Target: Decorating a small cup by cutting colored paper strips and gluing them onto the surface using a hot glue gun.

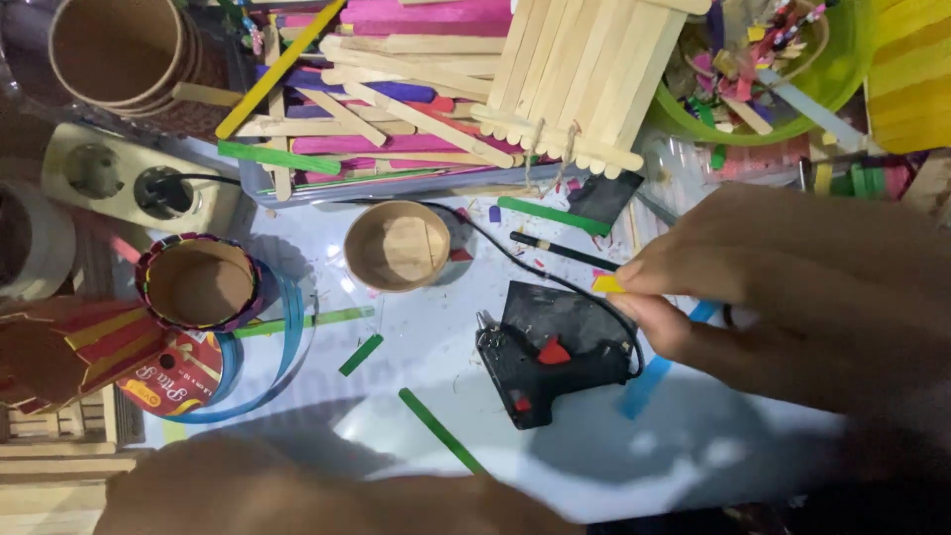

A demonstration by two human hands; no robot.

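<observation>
Filling the near edge of the view, a blurred forearm [297, 495] lies across the bottom; its hand is out of sight, so whether the left hand is open or closed cannot be told. Just beyond it a slim green stick [441, 430] lies flat on the glossy white table [416, 337], and a black glue gun [555, 357] with a red trigger rests on its side, its cord curling away to the far left. Over the gun's right end the right hand [783, 287] reaches in from the right, fingers curled, thumb and forefinger pinched shut on a small yellow piece [607, 284]. A blue strip [649, 381] lies under that hand. To the left stands a paper cup trimmed with coloured sticks [200, 282], ringed by a blue ribbon [287, 337]. Farther off sits a plain brown paper cup [397, 246], open and round. Far beyond lies a heap of flat wooden craft sticks [416, 99], bare and dyed, with a panel of glued sticks [584, 69] on top, a green bowl [842, 69] of scraps at far right, and a white power strip [129, 183] at far left.
</observation>
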